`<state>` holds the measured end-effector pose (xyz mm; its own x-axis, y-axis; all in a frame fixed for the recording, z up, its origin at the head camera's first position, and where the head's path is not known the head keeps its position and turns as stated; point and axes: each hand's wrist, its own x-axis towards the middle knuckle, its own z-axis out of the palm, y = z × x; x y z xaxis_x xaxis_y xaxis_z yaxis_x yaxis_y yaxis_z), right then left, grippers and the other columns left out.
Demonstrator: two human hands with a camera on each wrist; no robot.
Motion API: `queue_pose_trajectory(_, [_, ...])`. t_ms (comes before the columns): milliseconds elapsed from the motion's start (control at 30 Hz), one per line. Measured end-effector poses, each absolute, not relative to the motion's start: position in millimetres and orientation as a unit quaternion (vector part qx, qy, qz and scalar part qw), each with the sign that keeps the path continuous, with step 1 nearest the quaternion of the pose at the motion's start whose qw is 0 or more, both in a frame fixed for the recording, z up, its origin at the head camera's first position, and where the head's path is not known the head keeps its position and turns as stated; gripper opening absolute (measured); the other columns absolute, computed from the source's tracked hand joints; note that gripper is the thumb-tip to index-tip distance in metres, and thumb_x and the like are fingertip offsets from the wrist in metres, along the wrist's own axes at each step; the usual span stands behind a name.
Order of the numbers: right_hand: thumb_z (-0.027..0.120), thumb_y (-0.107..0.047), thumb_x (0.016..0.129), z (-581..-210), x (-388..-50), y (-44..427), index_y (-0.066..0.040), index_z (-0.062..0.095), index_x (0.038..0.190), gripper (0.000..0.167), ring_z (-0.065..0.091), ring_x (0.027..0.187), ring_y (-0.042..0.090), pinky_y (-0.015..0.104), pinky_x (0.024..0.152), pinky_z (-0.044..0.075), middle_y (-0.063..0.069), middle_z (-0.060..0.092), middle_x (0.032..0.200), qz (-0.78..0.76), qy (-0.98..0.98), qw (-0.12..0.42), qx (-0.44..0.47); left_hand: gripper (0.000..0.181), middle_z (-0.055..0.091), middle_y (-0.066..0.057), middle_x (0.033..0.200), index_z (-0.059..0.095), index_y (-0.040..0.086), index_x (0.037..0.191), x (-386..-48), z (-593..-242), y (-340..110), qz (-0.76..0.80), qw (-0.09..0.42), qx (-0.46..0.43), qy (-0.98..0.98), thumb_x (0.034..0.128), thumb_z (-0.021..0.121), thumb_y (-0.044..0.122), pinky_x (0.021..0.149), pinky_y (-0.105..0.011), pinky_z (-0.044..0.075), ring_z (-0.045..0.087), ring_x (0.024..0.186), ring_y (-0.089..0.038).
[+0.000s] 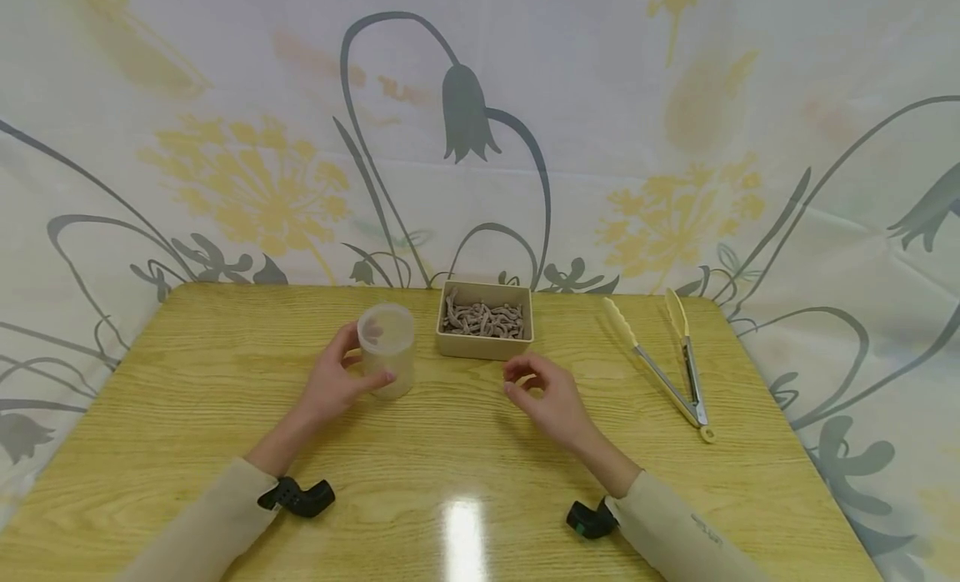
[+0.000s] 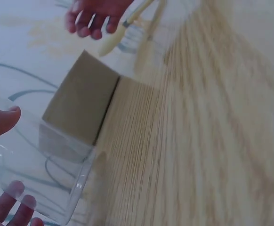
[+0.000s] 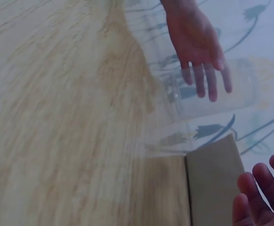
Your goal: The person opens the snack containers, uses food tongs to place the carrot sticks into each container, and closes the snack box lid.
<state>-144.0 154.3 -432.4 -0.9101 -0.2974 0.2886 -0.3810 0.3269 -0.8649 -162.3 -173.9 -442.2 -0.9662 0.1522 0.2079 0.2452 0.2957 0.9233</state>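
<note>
In the head view my left hand (image 1: 335,378) holds a clear, frosted-looking jar (image 1: 387,361) from its left side, thumb across the front and fingers behind. The left wrist view shows those fingers through the see-through wall of the jar (image 2: 38,165). The jar looks upright; whether its base touches the table I cannot tell. To its right is a beige rectangular box (image 1: 483,347) filled with small grey-brown curled pieces (image 1: 485,319). My right hand (image 1: 551,398), fingers loosely bent and holding nothing, hovers just in front of the box's right corner.
Tongs (image 1: 692,390) with pale yellow tips and metal arms lie spread on the right side of the wooden table (image 1: 450,449). A flower-printed cloth (image 1: 600,107) hangs behind the table's far edge and both sides.
</note>
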Motion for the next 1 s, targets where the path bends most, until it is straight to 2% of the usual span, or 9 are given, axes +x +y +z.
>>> queue_pose_trajectory(300, [0.071,-0.001,0.088,-421.7,-147.0,149.0,0.001,0.064,0.122,0.035,0.06,0.101,0.032,0.042,0.08,0.056,0.016,0.064,0.11,0.549,-0.802,0.054,0.228,0.077,0.058,-0.015,0.126,0.048,0.004,0.142,-148.4,-434.0,-146.9,-0.542,0.028,-0.172,-0.822,0.0759,0.087,0.013,0.1,-0.054,0.045,0.052,0.118,-0.032])
queue_pose_trajectory(433, [0.071,-0.005,0.088,-417.2,-147.8,146.2,-0.001,0.062,0.126,0.039,0.058,0.102,0.031,0.043,0.081,0.056,0.011,0.061,0.107,0.551,-0.796,0.054,0.247,0.078,0.06,-0.011,0.124,0.051,0.006,0.141,-142.2,-432.8,-134.7,-0.53,0.039,-0.192,-0.825,0.0735,0.089,0.017,0.097,-0.053,0.046,0.053,0.114,-0.029])
queue_pose_trajectory(567, [0.071,-0.009,0.087,-412.3,-147.7,141.8,0.001,0.059,0.129,0.046,0.054,0.098,0.031,0.046,0.08,0.056,0.013,0.056,0.104,0.544,-0.794,0.053,0.268,0.078,0.06,-0.007,0.123,0.054,0.009,0.138,-137.0,-430.5,-123.2,-0.512,0.061,-0.219,-0.828,0.0698,0.091,0.023,0.092,-0.049,0.047,0.054,0.11,-0.026])
queue_pose_trajectory(700, [0.074,-0.013,0.085,-407.3,-146.3,137.5,-0.001,0.057,0.133,0.052,0.051,0.096,0.028,0.05,0.079,0.055,0.016,0.052,0.103,0.523,-0.806,0.045,0.274,0.079,0.059,-0.006,0.119,0.057,0.011,0.135,-132.7,-428.8,-113.2,-0.49,0.088,-0.241,-0.833,0.0659,0.093,0.024,0.088,-0.045,0.047,0.053,0.107,-0.025])
queue_pose_trajectory(800, [0.074,-0.021,0.086,-404.8,-144.6,135.4,-0.004,0.057,0.136,0.056,0.049,0.093,0.026,0.048,0.077,0.054,0.014,0.051,0.103,0.507,-0.815,0.039,0.278,0.08,0.058,-0.008,0.121,0.056,0.012,0.135,-130.5,-429.4,-106.8,-0.478,0.1,-0.249,-0.836,0.0651,0.093,0.024,0.086,-0.045,0.048,0.053,0.108,-0.025])
queue_pose_trajectory(900, [0.071,-0.037,0.088,-404.5,-143.3,134.6,-0.006,0.055,0.138,0.061,0.048,0.092,0.023,0.045,0.075,0.051,0.008,0.051,0.104,0.489,-0.825,0.036,0.281,0.08,0.057,-0.011,0.124,0.056,0.014,0.136,-128.5,-429.8,-101.4,-0.473,0.1,-0.252,-0.839,0.0662,0.093,0.029,0.087,-0.046,0.05,0.054,0.11,-0.026])
queue_pose_trajectory(1000, [0.067,-0.053,0.088,-405.0,-142.3,134.3,-0.009,0.054,0.141,0.07,0.047,0.092,0.021,0.047,0.074,0.05,0.006,0.05,0.107,0.474,-0.834,0.033,0.28,0.08,0.056,-0.012,0.125,0.056,0.014,0.136,-127.2,-430.6,-96.8,-0.468,0.098,-0.25,-0.842,0.0669,0.092,0.03,0.091,-0.047,0.05,0.055,0.111,-0.026])
